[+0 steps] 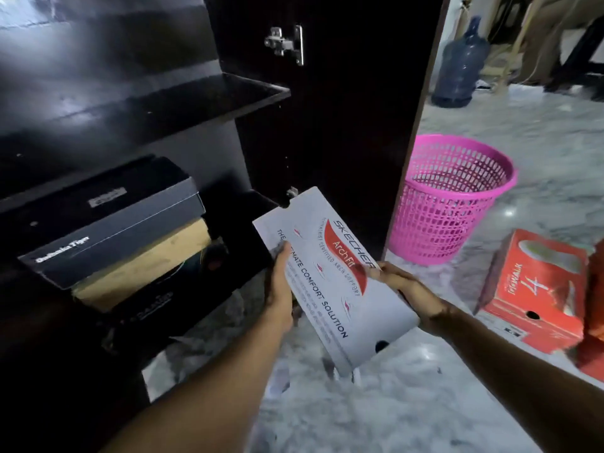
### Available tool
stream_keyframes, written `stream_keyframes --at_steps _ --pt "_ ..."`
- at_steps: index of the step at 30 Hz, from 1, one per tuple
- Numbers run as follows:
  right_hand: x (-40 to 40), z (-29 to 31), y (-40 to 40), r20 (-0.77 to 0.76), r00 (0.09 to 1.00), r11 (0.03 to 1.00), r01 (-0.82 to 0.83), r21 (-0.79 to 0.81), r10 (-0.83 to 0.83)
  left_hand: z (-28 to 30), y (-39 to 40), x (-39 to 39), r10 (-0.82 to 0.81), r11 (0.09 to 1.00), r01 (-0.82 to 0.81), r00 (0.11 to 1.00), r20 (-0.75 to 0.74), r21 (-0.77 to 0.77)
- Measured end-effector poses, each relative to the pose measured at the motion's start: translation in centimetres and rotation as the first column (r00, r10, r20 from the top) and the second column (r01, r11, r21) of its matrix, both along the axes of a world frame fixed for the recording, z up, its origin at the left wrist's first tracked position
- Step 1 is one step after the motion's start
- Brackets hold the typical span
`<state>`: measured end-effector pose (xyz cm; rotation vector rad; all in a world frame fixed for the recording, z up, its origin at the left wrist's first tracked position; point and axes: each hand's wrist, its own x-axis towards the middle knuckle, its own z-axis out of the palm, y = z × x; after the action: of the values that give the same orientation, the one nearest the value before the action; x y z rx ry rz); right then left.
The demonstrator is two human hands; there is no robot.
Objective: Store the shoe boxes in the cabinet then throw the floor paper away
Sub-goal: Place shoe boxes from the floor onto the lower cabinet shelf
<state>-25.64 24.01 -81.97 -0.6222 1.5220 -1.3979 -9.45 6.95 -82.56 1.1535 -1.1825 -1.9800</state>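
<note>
I hold a white Skechers shoe box (pixel 330 276) in front of the open dark cabinet (pixel 183 93), tilted with its far end near the lower compartment. My left hand (pixel 279 289) grips its left edge and my right hand (pixel 403 284) grips its right edge. Inside the lower compartment sits a stack: a dark grey box (pixel 111 230) on top, a tan box (pixel 143 266) under it, a black box (pixel 183 289) at the bottom. An orange-red shoe box (pixel 536 295) stands on the floor at the right. White paper (pixel 281 377) lies on the floor below the held box.
The cabinet door (pixel 343 109) stands open between the shelves and a pink mesh wastebasket (pixel 454 197). A blue water jug (pixel 461 67) is farther back. A second red box (pixel 596 322) shows at the right edge. The floor is grey marble.
</note>
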Motion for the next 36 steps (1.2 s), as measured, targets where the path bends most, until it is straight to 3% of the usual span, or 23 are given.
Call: stream_keyframes --at_steps 2,5,10,12,13,14,15,17,20,22,27,32,34,36 --pt "-0.3 -0.7 -2.2 -0.027 0.999 0.996 -0.045 0.074 0.047 0.6 -3.2 0.3 0.06 0.998 -0.06 0.998 0.015 0.006" --pt "-0.9 -2.9 -5.0 0.058 0.994 0.984 -0.1 0.151 0.092 0.3 -7.1 0.3 0.13 0.992 -0.129 0.991 0.04 -0.012" --pt "-0.7 -5.2 -11.7 0.058 0.996 0.99 0.065 0.127 -0.073 -1.5 -12.6 -1.2 0.244 0.968 -0.25 0.957 0.155 0.02" --pt "-1.0 -6.2 -14.8 0.034 0.992 0.98 0.112 0.166 -0.119 -3.5 -14.8 -1.4 0.345 0.921 -0.219 0.844 0.411 -0.324" --pt "-1.1 -6.8 -16.5 0.026 0.991 0.974 0.122 0.19 -0.129 -4.9 -15.2 -1.1 0.418 0.832 -0.106 0.765 0.491 -0.544" --pt "-1.1 -7.3 -18.2 0.021 0.991 0.969 0.126 0.21 -0.133 -5.8 -15.2 -0.9 0.49 0.701 -0.002 0.728 0.48 -0.713" --pt "-1.1 -7.6 -19.7 0.023 0.991 0.968 0.124 0.22 -0.132 -6.3 -14.8 -0.6 0.498 0.576 0.098 0.745 0.443 -0.811" --pt "-0.8 -8.1 -23.0 0.018 0.989 0.961 0.137 0.24 -0.145 -6.5 -14.5 -0.1 0.404 0.365 0.314 0.795 0.453 -0.876" --pt "-0.4 -8.9 -27.7 0.038 0.991 0.966 0.12 0.23 -0.132 -8.2 -16.8 0.2 0.302 0.18 0.624 0.7 0.647 -0.76" --pt "-0.1 -9.6 -30.5 0.054 0.987 0.972 0.142 0.189 -0.154 -9.2 -19.0 0.2 0.311 0.201 0.701 0.617 0.723 -0.684" --pt "1.0 -12.9 -35.3 0.008 0.973 0.966 0.228 0.125 -0.231 -9.7 -22.9 -0.6 0.352 0.262 0.752 0.509 0.785 -0.605" --pt "1.5 -12.6 -35.8 -0.059 0.994 0.992 0.097 0.078 -0.093 -9.2 -24.6 -1.0 0.473 0.298 0.8 0.351 0.808 -0.522" --pt "1.2 -12.1 -35.2 -0.053 0.994 0.994 0.098 0.056 -0.095 -9.2 -24.5 -1.4 0.496 0.303 0.806 0.322 0.806 -0.508" --pt "0.9 -12.0 -34.1 -0.108 0.99 0.995 0.098 0.036 -0.094 -9.1 -23.6 -1.7 0.496 0.319 0.771 0.36 0.79 -0.551"
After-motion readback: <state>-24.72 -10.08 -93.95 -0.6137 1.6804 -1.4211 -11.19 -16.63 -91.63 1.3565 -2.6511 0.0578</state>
